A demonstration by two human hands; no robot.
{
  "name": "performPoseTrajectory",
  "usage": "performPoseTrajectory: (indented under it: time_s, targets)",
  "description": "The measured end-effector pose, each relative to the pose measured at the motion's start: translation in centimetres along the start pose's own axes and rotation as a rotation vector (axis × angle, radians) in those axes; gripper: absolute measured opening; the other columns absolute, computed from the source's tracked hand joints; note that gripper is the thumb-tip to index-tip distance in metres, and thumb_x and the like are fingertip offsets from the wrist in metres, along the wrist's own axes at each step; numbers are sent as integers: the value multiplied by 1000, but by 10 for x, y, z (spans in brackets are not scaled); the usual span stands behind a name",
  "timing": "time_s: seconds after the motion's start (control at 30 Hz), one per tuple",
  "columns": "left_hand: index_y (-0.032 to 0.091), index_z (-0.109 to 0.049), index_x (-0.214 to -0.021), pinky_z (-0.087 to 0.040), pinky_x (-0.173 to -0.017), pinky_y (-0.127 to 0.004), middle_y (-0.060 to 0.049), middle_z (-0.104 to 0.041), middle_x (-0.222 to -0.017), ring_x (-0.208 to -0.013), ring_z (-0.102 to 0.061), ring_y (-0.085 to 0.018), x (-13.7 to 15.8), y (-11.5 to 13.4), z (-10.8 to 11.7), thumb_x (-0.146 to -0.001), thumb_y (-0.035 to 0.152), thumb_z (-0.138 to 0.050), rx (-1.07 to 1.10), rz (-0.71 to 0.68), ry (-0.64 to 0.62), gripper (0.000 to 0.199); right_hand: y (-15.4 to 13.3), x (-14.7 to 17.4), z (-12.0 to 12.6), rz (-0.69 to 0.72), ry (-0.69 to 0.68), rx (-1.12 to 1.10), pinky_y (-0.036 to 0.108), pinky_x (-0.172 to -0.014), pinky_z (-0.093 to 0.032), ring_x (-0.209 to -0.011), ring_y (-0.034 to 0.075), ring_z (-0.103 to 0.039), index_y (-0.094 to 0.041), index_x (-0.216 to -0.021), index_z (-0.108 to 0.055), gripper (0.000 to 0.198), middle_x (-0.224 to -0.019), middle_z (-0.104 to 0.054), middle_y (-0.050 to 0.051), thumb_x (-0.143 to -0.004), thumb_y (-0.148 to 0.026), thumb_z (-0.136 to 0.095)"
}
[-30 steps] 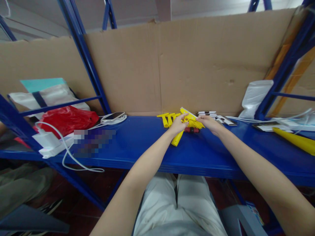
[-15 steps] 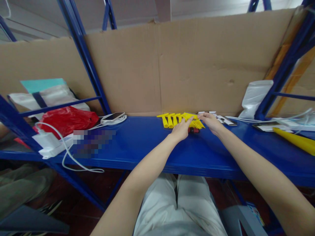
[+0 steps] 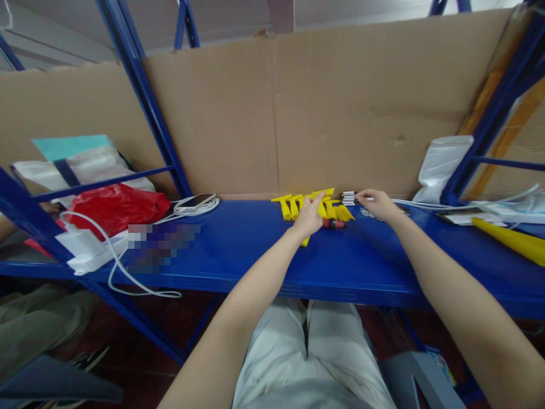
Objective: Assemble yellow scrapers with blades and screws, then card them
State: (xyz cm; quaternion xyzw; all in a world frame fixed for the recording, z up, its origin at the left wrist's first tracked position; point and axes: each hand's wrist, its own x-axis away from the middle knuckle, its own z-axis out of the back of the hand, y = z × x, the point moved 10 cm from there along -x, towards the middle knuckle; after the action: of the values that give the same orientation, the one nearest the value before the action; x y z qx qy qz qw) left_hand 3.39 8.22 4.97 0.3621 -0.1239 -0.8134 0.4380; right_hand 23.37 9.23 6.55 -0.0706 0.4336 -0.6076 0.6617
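My left hand is closed around a yellow T-shaped plastic tool, whose handle end sticks out below the palm. Several like yellow T-shaped tools lie in a row behind that hand. Beside them rest a stack of small yellow pieces and a dark red cylindrical tool. My right hand has its fingers pinched at several thin white sticks with dark parts; one white stick end shows at its fingertips. Small black-and-white items lie partly under this hand.
A phone with white cable lies at the back left, near a red plastic bag and a white power strip. A white pouch leans at right, and a long yellow object lies near the blue shelf's right end.
My left hand has taken a yellow T-shaped tool, which now stands at a slant in it. The right hand has moved right, off the yellow pieces, to the white sticks.
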Motion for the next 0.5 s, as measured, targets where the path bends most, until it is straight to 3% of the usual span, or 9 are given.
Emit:
performPoseTrajectory:
  time_s: [0.1, 0.2, 0.33, 0.5]
  targets:
    - [22, -40, -140, -38, -104, -37, -10, -48, -124, -119, -49, -23, -4, -14, 5, -69, -2, -47, 90, 59, 62, 76, 27, -7, 9, -35, -29, 416, 32, -84, -44, -96, 24, -62, -15, -90, -70, 23, -101, -69, 13, -78, -15, -51]
    - [23, -43, -138, -35, -107, -38, -9, -49, -128, -123, -46, -24, -7, -24, 12, -66, -4, -48, 154, 100, 136, 78, 53, -9, 7, -94, -125, 638, 29, -76, -45, -92, 24, -64, -16, -93, -72, 25, -98, -71, 13, -77, -17, -52]
    - [19, -43, -138, -35, -108, -35, -11, -50, -131, -125, -46, -24, -9, -32, 13, -65, -5, -49, 221, 134, 156, 77, 69, -6, -1, -137, -240, 758, 29, -71, -44, -87, 24, -65, -18, -85, -74, 24, -91, -72, 12, -76, -17, -51]
    - [21, -40, -140, -44, -100, -37, -13, -49, -137, -122, -51, -26, -13, -36, -1, -67, -2, -53, 355, 136, 78, 78, 71, -4, -7, -116, -275, 777, 27, -65, -43, -79, 21, -64, -19, -80, -74, 23, -83, -71, 9, -74, -14, -52]
